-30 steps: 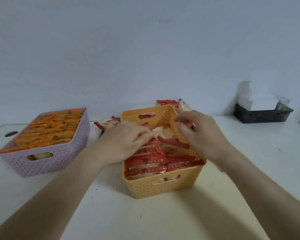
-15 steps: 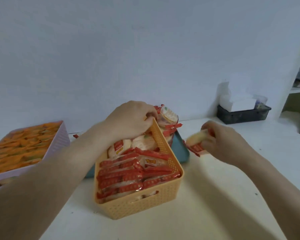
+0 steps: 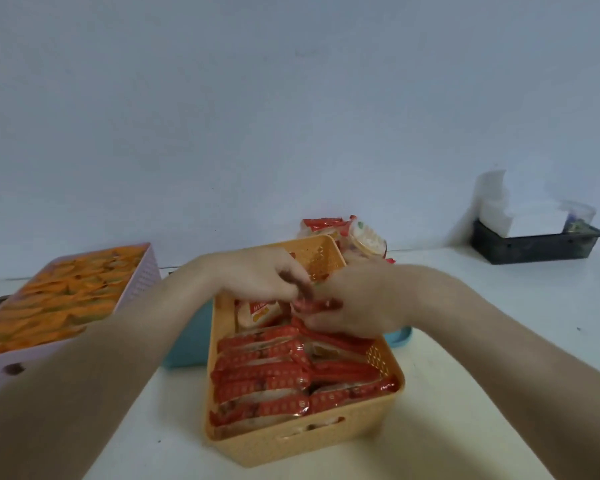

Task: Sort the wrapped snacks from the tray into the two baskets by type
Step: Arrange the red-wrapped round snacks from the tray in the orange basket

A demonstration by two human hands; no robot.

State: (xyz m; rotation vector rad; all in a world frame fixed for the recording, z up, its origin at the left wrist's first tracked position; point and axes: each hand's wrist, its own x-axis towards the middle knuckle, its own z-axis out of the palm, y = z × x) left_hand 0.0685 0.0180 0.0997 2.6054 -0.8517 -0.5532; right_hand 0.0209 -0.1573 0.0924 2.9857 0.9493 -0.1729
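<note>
Change: the right hand (image 3: 357, 299), out to the right of the orange basket (image 3: 305, 441) half a second ago, now meets the left hand (image 3: 257, 275) over the basket's far end.
Hands: together. The right pinches a red snack (image 3: 317, 304). The left's fingers curl at it, but blur hides any grip.
Snack: just above the packed red rows (image 3: 260, 375).
Meaning: it is probably about to be tucked in.
Remaining: a few snacks (image 3: 343, 233) behind the basket, over the tray (image 3: 187, 341).

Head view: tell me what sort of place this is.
Likely a plain indoor work corner: a white table against a blank wall, an orange basket and a lilac basket of wrapped snacks, a black bin of tissues.
</note>
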